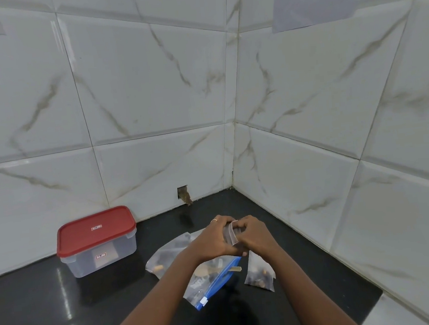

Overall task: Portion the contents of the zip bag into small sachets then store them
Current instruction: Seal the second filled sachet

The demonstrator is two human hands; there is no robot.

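Low in the middle of the frame, my left hand (211, 242) and right hand (255, 234) both pinch a small sachet (231, 236) by its top, just above the zip bag (205, 282), which has dark contents left inside. One filled sachet (259, 274) lies right of it, so I judge portioning only partly done. The red-lidded container (97, 240) at left is closed, with storing yet to come.

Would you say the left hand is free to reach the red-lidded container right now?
Probably yes: only a flat clear bag lies between the left hand and the container, though its fingers hold the small sachet with the right hand.
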